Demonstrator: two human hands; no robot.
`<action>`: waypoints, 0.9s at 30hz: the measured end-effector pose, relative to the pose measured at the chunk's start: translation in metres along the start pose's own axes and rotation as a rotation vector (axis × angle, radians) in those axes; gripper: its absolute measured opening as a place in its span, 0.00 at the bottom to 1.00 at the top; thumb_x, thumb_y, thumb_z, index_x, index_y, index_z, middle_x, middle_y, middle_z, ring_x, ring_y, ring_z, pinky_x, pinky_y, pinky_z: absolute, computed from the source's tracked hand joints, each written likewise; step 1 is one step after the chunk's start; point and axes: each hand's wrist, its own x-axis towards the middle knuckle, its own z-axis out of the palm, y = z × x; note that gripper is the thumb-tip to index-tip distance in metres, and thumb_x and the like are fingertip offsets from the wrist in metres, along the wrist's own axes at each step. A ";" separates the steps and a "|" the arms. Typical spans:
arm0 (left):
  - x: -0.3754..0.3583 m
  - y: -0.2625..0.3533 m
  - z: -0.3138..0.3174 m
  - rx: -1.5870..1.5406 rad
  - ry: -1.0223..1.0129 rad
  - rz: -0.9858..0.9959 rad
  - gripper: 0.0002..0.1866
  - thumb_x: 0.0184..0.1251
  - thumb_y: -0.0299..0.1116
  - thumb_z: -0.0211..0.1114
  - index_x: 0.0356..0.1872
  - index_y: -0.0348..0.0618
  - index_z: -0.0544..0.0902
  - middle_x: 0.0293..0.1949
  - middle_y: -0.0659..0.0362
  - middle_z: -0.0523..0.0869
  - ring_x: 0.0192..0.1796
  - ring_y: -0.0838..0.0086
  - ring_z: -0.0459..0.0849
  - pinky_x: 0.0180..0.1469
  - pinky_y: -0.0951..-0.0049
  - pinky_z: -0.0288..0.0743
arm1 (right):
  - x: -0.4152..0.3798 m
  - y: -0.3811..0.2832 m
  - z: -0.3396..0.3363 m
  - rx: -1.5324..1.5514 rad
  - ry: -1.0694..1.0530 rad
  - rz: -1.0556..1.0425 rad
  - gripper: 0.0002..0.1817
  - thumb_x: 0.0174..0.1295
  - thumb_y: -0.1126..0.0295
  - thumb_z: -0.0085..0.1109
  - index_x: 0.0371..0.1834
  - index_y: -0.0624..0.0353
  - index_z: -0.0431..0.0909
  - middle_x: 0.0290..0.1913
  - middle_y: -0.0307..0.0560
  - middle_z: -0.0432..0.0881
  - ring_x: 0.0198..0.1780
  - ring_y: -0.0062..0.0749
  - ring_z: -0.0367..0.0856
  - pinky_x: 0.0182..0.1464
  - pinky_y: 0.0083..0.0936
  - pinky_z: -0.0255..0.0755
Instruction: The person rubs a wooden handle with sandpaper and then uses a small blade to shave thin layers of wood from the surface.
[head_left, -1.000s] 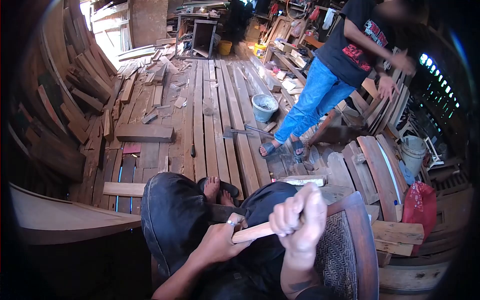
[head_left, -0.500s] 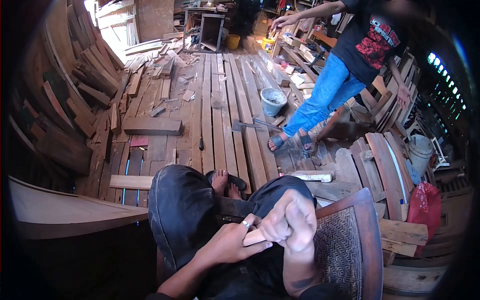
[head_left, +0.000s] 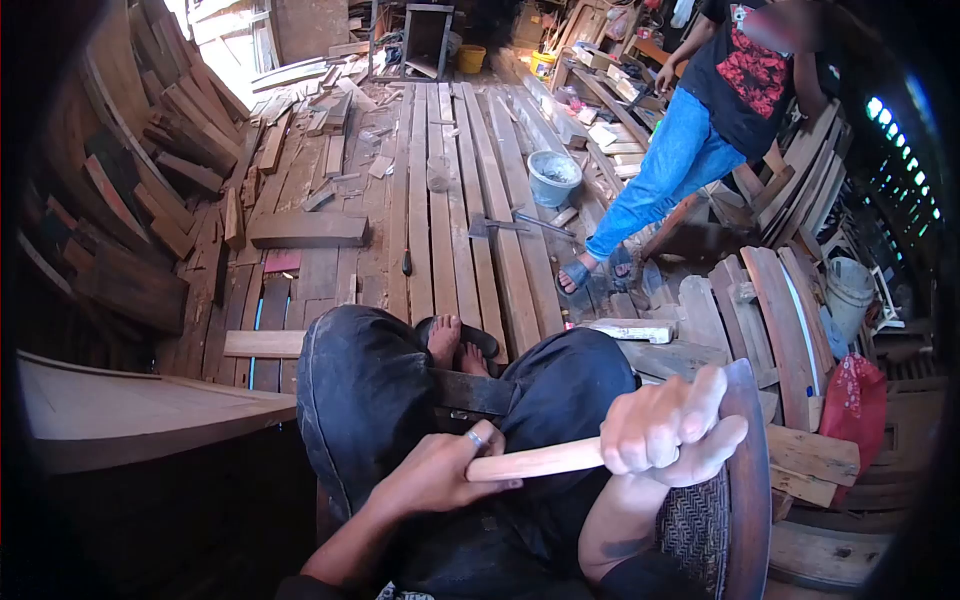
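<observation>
A pale, slim wooden stick (head_left: 545,460) lies across my lap, slightly higher at its right end. My left hand (head_left: 440,468), wearing a ring, grips the stick's left end between thumb and fingers. Wrapped around its right part is my right hand (head_left: 668,430), with whitish fingers and thumb pointing right. Whatever may lie between the right palm and the wood is hidden. Below the hands are my dark trousers (head_left: 355,390), and a woven chair (head_left: 695,530) with a wooden frame stands under my right arm.
Long planks (head_left: 440,270) run ahead of my feet. An axe-like tool (head_left: 492,228) and a grey bucket (head_left: 553,180) rest on them. Another person (head_left: 690,130) stands at the right. A wooden block (head_left: 308,231), a red bag (head_left: 855,400) and stacked boards (head_left: 780,330) lie around.
My right hand has slid right and away from the left hand, so much more of the stick shows. The other person has lowered their outstretched arm. The view has shifted slightly.
</observation>
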 end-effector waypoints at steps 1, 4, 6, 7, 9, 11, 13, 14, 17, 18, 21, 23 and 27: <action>0.002 0.004 0.000 0.005 -0.001 0.051 0.28 0.69 0.55 0.78 0.48 0.43 0.76 0.30 0.46 0.88 0.38 0.43 0.91 0.39 0.54 0.82 | 0.002 -0.001 0.000 0.047 -0.026 -0.018 0.19 0.83 0.62 0.54 0.39 0.69 0.77 0.19 0.40 0.71 0.16 0.21 0.66 0.19 0.24 0.61; 0.005 0.014 0.008 0.000 -0.020 0.192 0.30 0.68 0.61 0.77 0.46 0.43 0.77 0.28 0.45 0.86 0.36 0.43 0.90 0.38 0.53 0.81 | -0.010 0.024 0.001 -0.122 -0.007 0.142 0.16 0.84 0.68 0.49 0.35 0.65 0.72 0.14 0.31 0.61 0.10 0.22 0.55 0.14 0.28 0.52; 0.006 0.007 0.008 -0.009 -0.048 0.172 0.31 0.68 0.62 0.77 0.47 0.43 0.77 0.29 0.45 0.86 0.36 0.43 0.90 0.38 0.53 0.81 | -0.019 0.023 -0.004 -0.173 0.032 0.097 0.17 0.82 0.63 0.55 0.37 0.66 0.75 0.16 0.34 0.64 0.14 0.22 0.60 0.17 0.28 0.57; 0.003 0.002 0.009 -0.021 -0.059 0.152 0.31 0.68 0.62 0.76 0.47 0.43 0.77 0.29 0.45 0.87 0.37 0.43 0.90 0.38 0.52 0.81 | -0.017 0.011 -0.005 -0.045 0.037 0.036 0.18 0.80 0.62 0.57 0.33 0.65 0.74 0.16 0.34 0.66 0.12 0.20 0.59 0.15 0.29 0.56; 0.001 -0.004 0.007 -0.028 -0.074 0.088 0.32 0.67 0.62 0.77 0.48 0.42 0.78 0.30 0.45 0.87 0.38 0.43 0.90 0.40 0.53 0.80 | -0.012 -0.014 -0.008 0.216 0.022 -0.085 0.22 0.77 0.60 0.60 0.26 0.61 0.72 0.15 0.34 0.69 0.10 0.18 0.57 0.12 0.30 0.53; 0.003 0.004 0.011 -0.089 -0.074 0.148 0.32 0.67 0.62 0.77 0.48 0.42 0.79 0.30 0.45 0.87 0.39 0.43 0.90 0.40 0.54 0.80 | -0.014 -0.005 -0.013 0.153 -0.033 -0.007 0.16 0.75 0.64 0.60 0.32 0.66 0.78 0.17 0.38 0.73 0.13 0.23 0.62 0.15 0.31 0.59; 0.007 0.008 0.014 -0.098 -0.117 0.179 0.31 0.67 0.59 0.78 0.50 0.41 0.80 0.30 0.46 0.87 0.37 0.43 0.89 0.40 0.55 0.80 | -0.026 0.006 -0.007 -0.208 -0.030 0.153 0.13 0.72 0.68 0.61 0.39 0.70 0.83 0.19 0.43 0.77 0.16 0.28 0.70 0.19 0.32 0.65; 0.005 0.004 0.016 -0.129 -0.131 0.176 0.31 0.66 0.59 0.78 0.50 0.40 0.80 0.30 0.47 0.87 0.36 0.43 0.89 0.40 0.55 0.80 | -0.029 0.005 -0.009 -0.247 -0.054 0.164 0.13 0.71 0.70 0.61 0.42 0.73 0.86 0.20 0.46 0.80 0.18 0.31 0.73 0.21 0.33 0.68; -0.005 -0.009 0.020 -0.210 -0.132 0.177 0.31 0.74 0.61 0.70 0.52 0.38 0.81 0.30 0.46 0.86 0.35 0.45 0.88 0.40 0.55 0.79 | -0.015 -0.010 -0.010 0.139 -0.101 0.017 0.14 0.74 0.69 0.59 0.44 0.72 0.86 0.13 0.34 0.67 0.10 0.24 0.62 0.14 0.29 0.60; -0.006 -0.012 0.022 -0.234 -0.142 0.170 0.32 0.76 0.63 0.66 0.52 0.38 0.81 0.31 0.46 0.86 0.36 0.45 0.88 0.40 0.55 0.79 | -0.016 -0.006 -0.007 0.180 -0.074 -0.004 0.17 0.75 0.66 0.59 0.45 0.74 0.86 0.13 0.34 0.67 0.11 0.22 0.62 0.14 0.28 0.60; -0.004 -0.013 0.026 -0.300 -0.170 0.174 0.41 0.84 0.72 0.40 0.51 0.37 0.79 0.32 0.44 0.83 0.37 0.45 0.86 0.43 0.53 0.77 | -0.018 0.006 -0.006 0.093 -0.149 0.042 0.23 0.79 0.59 0.61 0.47 0.78 0.84 0.14 0.32 0.68 0.11 0.19 0.60 0.16 0.26 0.60; -0.011 -0.019 0.032 -0.367 -0.205 0.142 0.44 0.84 0.74 0.32 0.50 0.37 0.79 0.32 0.44 0.81 0.37 0.44 0.84 0.44 0.53 0.76 | -0.023 0.011 -0.008 0.031 -0.199 0.075 0.26 0.80 0.57 0.61 0.47 0.81 0.82 0.14 0.32 0.68 0.12 0.19 0.59 0.17 0.26 0.60; -0.015 -0.012 0.037 -0.401 -0.216 0.100 0.48 0.83 0.74 0.23 0.50 0.36 0.77 0.32 0.45 0.79 0.35 0.45 0.80 0.44 0.53 0.73 | -0.026 0.013 -0.009 0.041 -0.162 0.149 0.26 0.80 0.55 0.61 0.45 0.76 0.86 0.21 0.40 0.78 0.19 0.23 0.71 0.30 0.28 0.73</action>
